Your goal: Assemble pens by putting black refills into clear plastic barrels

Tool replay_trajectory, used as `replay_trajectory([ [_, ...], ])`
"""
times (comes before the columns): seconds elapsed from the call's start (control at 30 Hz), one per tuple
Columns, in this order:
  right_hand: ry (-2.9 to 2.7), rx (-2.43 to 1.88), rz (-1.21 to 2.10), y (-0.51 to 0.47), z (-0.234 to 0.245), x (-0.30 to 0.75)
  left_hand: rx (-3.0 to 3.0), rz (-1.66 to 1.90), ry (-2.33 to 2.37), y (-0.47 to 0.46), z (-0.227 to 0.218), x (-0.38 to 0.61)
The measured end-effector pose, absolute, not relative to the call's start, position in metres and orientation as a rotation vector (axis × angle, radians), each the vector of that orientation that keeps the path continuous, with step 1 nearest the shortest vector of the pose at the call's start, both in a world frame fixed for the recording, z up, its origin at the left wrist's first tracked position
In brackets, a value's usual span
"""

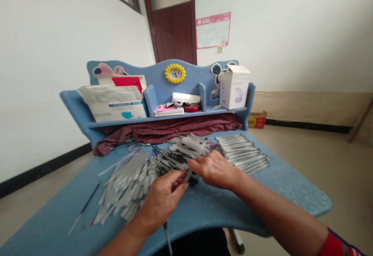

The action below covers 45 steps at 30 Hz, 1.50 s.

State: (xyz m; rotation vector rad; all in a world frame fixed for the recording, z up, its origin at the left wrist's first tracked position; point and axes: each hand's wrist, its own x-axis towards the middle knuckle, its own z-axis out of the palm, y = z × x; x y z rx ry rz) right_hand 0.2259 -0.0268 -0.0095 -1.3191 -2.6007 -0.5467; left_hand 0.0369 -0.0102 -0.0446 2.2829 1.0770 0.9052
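Just above the surface (291, 190), the left hand (163, 197), half curled, pinches a thin pale tube (189, 175); the right hand (214, 169), palm downward and bent, holds it farther along.

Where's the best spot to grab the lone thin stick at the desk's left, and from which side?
Probably pinch the thin stick at its middle from above, with the left hand, once free, coming from the right: it lies flat, slim and apart from the pile, leaving both long sides open.

The head view looks forward and down across the near hands (214, 169) toward the shelf (194, 79).
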Motion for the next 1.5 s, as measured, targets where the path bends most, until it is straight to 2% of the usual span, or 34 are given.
replay_trajectory([
  [0.1,-2.604,-1.478,-0.470,-0.028,0.002,0.236,2.293,0.906,1.064,-0.013,-0.039,0.036],
  [0.27,-2.439,-1.992,-0.304,-0.029,0.014,0.285,2.324,0.964,1.093,-0.011,-0.038,0.030],
  [0.57,-2.279,-2.348,-0.125,-0.038,-0.013,0.357,2.487,0.948,1.090,-0.008,-0.036,0.027],
  [1.03,-2.313,-2.266,-0.102,-0.037,-0.026,0.359,2.369,0.979,1.244,-0.006,-0.024,0.010],
  [1.17,-2.380,-2.100,-0.138,-0.039,-0.028,0.331,2.344,0.840,1.281,-0.006,-0.022,0.004],
  [1.5,-2.661,-1.537,0.090,-0.048,-0.018,0.217,2.323,0.783,1.340,-0.008,-0.017,-0.003],
])
